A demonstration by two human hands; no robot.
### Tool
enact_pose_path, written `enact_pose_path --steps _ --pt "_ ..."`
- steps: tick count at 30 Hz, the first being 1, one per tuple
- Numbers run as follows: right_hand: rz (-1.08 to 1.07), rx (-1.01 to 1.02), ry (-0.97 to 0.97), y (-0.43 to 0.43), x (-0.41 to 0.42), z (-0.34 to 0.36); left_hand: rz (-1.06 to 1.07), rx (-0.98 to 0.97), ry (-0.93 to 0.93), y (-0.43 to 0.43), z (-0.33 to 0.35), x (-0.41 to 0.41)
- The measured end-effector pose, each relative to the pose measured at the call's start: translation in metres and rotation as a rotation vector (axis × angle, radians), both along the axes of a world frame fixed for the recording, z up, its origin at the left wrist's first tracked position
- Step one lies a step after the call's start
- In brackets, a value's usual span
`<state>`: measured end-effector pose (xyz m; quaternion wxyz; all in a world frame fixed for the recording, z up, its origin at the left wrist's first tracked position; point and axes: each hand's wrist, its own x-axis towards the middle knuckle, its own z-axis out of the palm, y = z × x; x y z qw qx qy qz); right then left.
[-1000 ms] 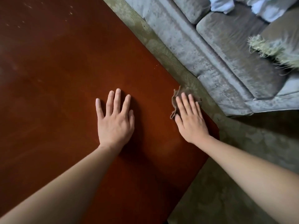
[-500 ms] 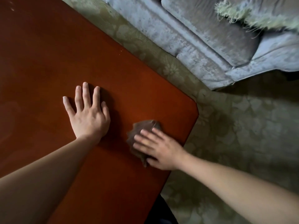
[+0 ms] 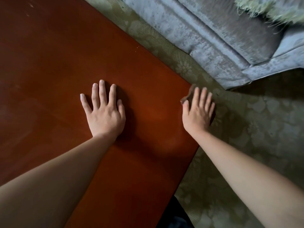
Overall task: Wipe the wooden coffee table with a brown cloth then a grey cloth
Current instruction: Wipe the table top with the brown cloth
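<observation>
Brown cloth [image 3: 188,94] under flat, straight-fingered right hand [image 3: 198,112], pinned at counter [image 3: 65,63] corner, probably to wipe the edge. Left hand [image 3: 105,114], apart to its left, splayed wide, holding nothing, likely bracing.

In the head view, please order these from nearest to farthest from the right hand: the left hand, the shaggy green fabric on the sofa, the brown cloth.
1. brown cloth, pressed under the right hand at the coffee table's corner.
2. left hand, flat on the table, leftward.
3. shaggy green fabric, on the sofa, top right.
</observation>
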<state>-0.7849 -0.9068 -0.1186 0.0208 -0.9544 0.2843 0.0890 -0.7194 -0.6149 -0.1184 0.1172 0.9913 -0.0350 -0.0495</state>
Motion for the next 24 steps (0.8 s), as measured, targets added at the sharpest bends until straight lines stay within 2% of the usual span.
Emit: enact_pose_path --steps 4,6,11,16,22,24 --pt "-0.363 0.002 -0.119 0.008 0.006 -0.002 -0.009 0.025 -0.007 0.0 0.0 0.001" --pt "-0.428 0.026 -0.119 0.021 0.03 0.001 -0.01 0.033 -0.002 0.001 -0.001 0.002" --pt "0.024 0.039 -0.043 0.072 0.097 0.0 -0.009 0.022 -0.008 0.001 -0.002 0.0" --pt "0.344 0.028 -0.067 0.139 0.172 -0.003 -0.014 0.03 -0.016 0.0 -0.002 0.001" --pt "0.795 -0.015 -0.008 0.144 0.152 -0.002 0.033 0.013 -0.001 0.001 -0.001 0.001" --pt "0.876 -0.01 0.014 0.136 0.162 0.0 0.042 0.009 -0.004 0.0 -0.002 0.002"
